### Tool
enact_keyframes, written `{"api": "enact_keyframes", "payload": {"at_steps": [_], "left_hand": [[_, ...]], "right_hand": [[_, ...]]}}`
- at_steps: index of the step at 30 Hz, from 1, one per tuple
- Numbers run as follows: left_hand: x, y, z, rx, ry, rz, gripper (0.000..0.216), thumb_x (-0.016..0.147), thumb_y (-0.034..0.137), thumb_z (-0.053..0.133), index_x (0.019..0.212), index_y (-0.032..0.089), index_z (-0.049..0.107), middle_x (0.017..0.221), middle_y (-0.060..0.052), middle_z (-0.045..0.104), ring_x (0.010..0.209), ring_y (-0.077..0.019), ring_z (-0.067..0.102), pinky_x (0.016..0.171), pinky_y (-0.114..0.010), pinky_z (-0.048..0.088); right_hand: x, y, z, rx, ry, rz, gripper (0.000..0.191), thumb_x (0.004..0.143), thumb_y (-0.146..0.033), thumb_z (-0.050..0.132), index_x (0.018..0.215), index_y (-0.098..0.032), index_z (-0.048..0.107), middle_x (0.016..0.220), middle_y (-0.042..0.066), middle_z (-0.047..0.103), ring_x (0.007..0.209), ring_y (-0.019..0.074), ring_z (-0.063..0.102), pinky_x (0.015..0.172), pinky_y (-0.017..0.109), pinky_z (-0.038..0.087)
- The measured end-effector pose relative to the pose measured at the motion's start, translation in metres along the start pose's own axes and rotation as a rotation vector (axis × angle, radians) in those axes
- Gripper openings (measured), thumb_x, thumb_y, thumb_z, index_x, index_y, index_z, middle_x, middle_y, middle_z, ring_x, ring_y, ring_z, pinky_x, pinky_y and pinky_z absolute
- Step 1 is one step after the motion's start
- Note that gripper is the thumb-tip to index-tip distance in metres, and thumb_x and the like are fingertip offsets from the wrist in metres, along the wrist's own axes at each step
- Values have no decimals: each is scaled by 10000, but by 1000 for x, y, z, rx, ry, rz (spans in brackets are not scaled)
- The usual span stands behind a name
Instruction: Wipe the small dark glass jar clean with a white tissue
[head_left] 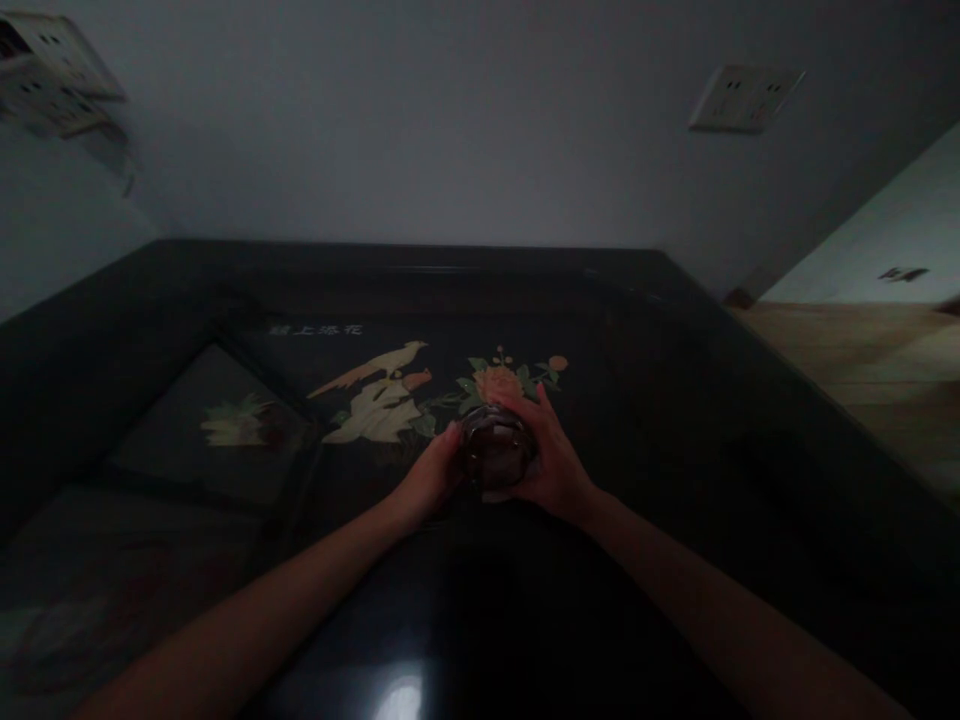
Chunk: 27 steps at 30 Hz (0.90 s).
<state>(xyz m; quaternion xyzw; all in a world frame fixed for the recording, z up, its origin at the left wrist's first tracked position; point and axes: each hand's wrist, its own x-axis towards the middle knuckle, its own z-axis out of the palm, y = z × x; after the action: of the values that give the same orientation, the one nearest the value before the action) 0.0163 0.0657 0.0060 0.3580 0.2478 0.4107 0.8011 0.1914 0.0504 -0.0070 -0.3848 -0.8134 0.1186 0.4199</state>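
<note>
A small dark glass jar [495,450] stands on a glossy black cabinet top [660,420] inlaid with a pale bird and flowers. My left hand [431,478] is closed against the jar's left side. My right hand [551,460] wraps round its right side, fingers curled over the top. Both forearms reach in from the bottom of the head view. The light is dim, so the jar's contents cannot be made out.
A white wall rises behind the cabinet, with a socket plate [742,97] at upper right and a white box [45,75] at upper left. Wooden floor [877,370] shows to the right. A darker inlaid panel [225,425] lies at left.
</note>
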Motion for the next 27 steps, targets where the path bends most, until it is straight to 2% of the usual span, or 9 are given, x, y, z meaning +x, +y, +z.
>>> {"api": "enact_keyframes", "payload": {"at_steps": [3, 8, 13, 17, 20, 22, 25, 27], "left_hand": [[2, 1, 0, -65, -24, -38, 539, 724, 623, 648, 922, 126, 717, 1017, -122, 728, 1220, -340, 534, 1085, -460, 348], [5, -1, -2, -28, 52, -18, 439, 761, 530, 655, 942, 135, 716, 1009, -111, 733, 1214, -329, 543, 1069, -444, 376], [8, -6, -8, -30, -9, -45, 551, 744, 590, 642, 1039, 128, 693, 1072, -144, 713, 1243, -318, 522, 1054, -411, 396], [6, -8, -13, 6, -20, -39, 573, 716, 618, 657, 1073, 171, 686, 1122, -125, 695, 1254, -312, 509, 1041, -402, 398], [4, -10, -18, 55, -36, -7, 544, 690, 594, 697, 1052, 186, 695, 1109, -104, 697, 1212, -307, 537, 1020, -396, 406], [4, -12, -21, 104, -34, 15, 511, 695, 565, 710, 1032, 180, 701, 1084, -103, 702, 1161, -297, 570, 999, -385, 415], [4, -11, -22, 131, -9, 52, 536, 677, 561, 727, 1035, 164, 699, 1070, -118, 701, 1107, -294, 600, 986, -395, 423], [3, -7, -20, 141, 6, 94, 584, 671, 535, 744, 1119, 168, 671, 1117, -125, 686, 1116, -295, 597, 1000, -408, 417]], "right_hand": [[-1, -1, 0, 25, 18, 18, 938, 669, -450, 785, 1440, -285, 277, 1370, 106, 543, 1247, 319, 524, 1173, 570, 112], [-4, 1, 2, 39, 90, 54, 938, 646, -439, 810, 1425, -302, 306, 1338, 91, 566, 1259, 313, 513, 1151, 539, 242], [-9, 5, 4, 54, 102, 147, 800, 702, -392, 770, 1394, -311, 376, 1342, 79, 559, 1305, 319, 462, 1126, 526, 306], [-8, 4, 5, 48, 138, 57, 665, 803, -229, 672, 1380, -381, 379, 1352, 42, 549, 1271, 273, 501, 1118, 524, 321], [-7, 3, 6, 45, 144, -20, 687, 830, -110, 588, 1386, -434, 349, 1360, 22, 529, 1246, 242, 520, 1106, 522, 341], [-6, 2, 7, 42, 119, -13, 707, 827, -79, 564, 1390, -443, 338, 1359, 22, 521, 1246, 239, 517, 1099, 520, 349], [-6, 1, 8, 82, 83, 28, 730, 823, -134, 618, 1414, -429, 307, 1395, 35, 484, 1292, 252, 471, 1087, 499, 371], [-6, 1, 8, 143, 65, 72, 834, 769, -268, 732, 1442, -407, 260, 1430, 53, 449, 1329, 279, 426, 1089, 501, 367]]}}
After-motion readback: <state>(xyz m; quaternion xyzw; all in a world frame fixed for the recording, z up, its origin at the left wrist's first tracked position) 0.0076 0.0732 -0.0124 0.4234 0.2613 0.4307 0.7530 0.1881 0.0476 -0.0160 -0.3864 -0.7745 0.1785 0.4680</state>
